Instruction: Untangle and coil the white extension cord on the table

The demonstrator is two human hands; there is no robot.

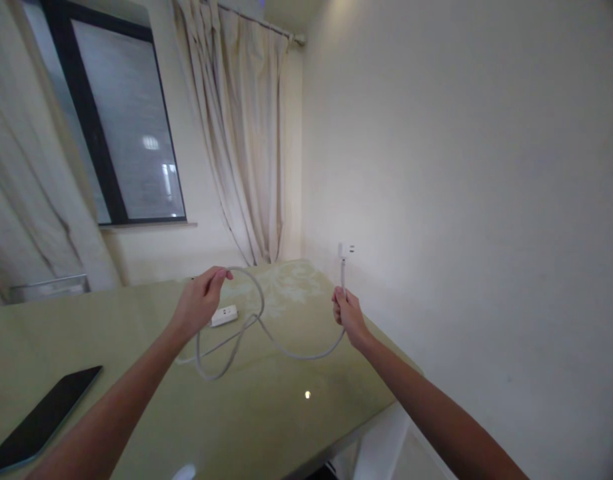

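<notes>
A white power cord (314,357) hangs in loops between my two hands. My left hand (202,299) pinches an upper loop above the table. My right hand (347,315) is closed around the cord just below its white plug (342,251), which points up in front of the wall. Two short dark marks show at the plug's right side; I cannot tell whether they are prongs or socket slots. Just right of my left hand and partly behind it, a white power strip (224,315) lies on the table.
The glossy greenish table (266,420) meets the wall (461,200) on the right. A dark tablet-like slab (44,417) lies at the left front. Behind stand cream curtains (246,133) and a dark-framed window (126,120). The table's front edge drops off at lower right.
</notes>
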